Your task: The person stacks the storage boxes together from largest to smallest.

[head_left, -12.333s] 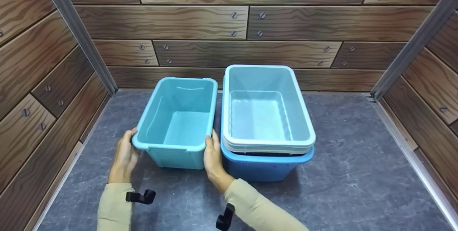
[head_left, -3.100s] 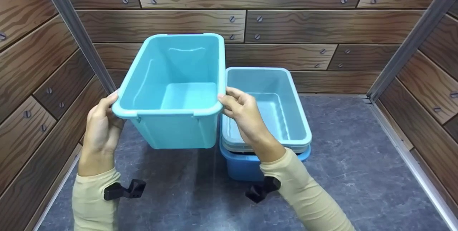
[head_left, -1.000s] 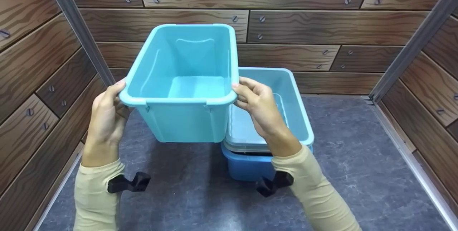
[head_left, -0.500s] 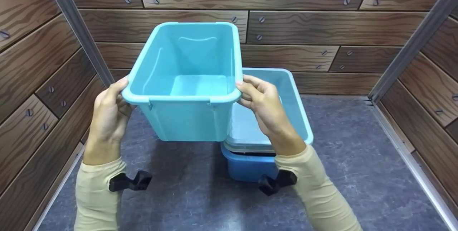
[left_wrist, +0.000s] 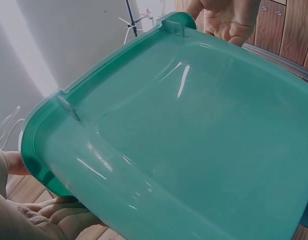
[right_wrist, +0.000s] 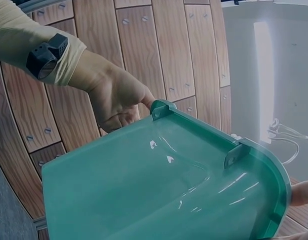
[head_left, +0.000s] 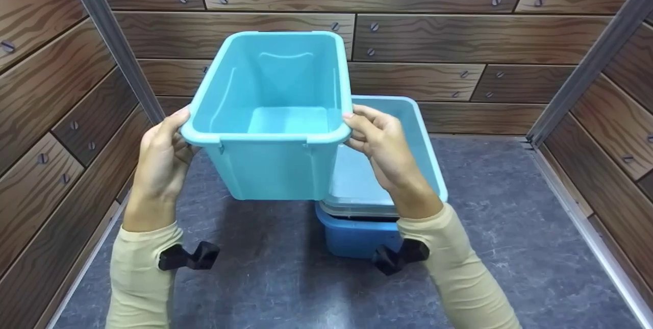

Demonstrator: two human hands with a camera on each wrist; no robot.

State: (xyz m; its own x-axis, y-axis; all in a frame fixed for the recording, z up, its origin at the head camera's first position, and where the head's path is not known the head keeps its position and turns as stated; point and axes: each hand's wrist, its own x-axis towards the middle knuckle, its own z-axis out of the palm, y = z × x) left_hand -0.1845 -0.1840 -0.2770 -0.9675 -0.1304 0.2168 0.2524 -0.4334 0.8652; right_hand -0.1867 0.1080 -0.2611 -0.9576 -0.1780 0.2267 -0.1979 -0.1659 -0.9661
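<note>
A turquoise plastic bin (head_left: 270,168) hangs above the floor, held by both hands at its near corners. My left hand (head_left: 162,160) grips the rim at the near left corner, fingers curled beneath. At the near right corner my right hand (head_left: 385,148) pinches the rim, thumb on the outer edge. The bin's inside shows nothing in it. Its right side overlaps a pale translucent bin (head_left: 357,181), which is nested in a blue bin (head_left: 352,239) on the floor. Both wrist views show the outer wall of the turquoise bin (left_wrist: 194,125) from below.
The grey marbled floor (head_left: 510,247) runs between wood-patterned walls (head_left: 408,38) at the back and both sides. Metal posts (head_left: 109,38) stand in the back corners. Black camera mounts (head_left: 189,256) sit on both sleeves.
The turquoise bin, earlier on the floor left of the stack, has been lifted. During the last second both hands have carried it slightly right, farther over the pale bin. The stack stays put.
</note>
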